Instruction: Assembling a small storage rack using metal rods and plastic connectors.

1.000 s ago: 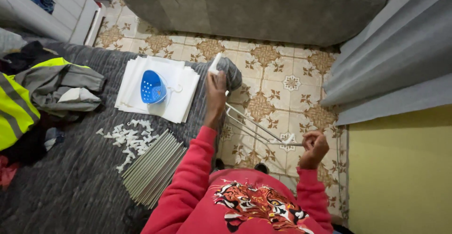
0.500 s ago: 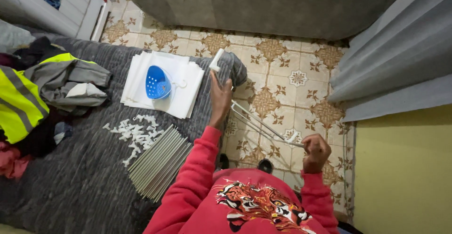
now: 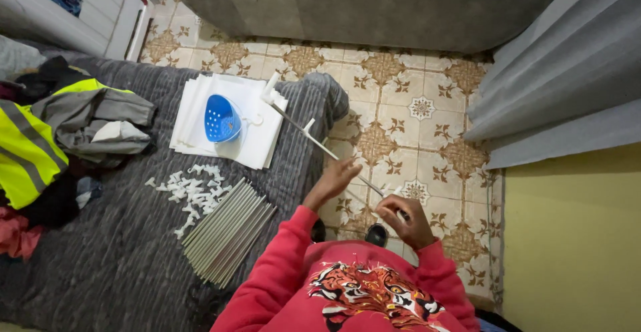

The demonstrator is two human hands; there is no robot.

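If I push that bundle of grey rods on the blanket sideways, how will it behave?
The grey rods look straight and stiff, so they probably won't bend. They are loose and round, so they may roll apart. The ribbed blanket likely slows them, though they might nudge the small white connectors alongside.

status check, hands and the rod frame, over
Right hand grips near end of the rod frame. Left hand open, touching the rods. Far end rests on the white sheets. Nothing in the way.
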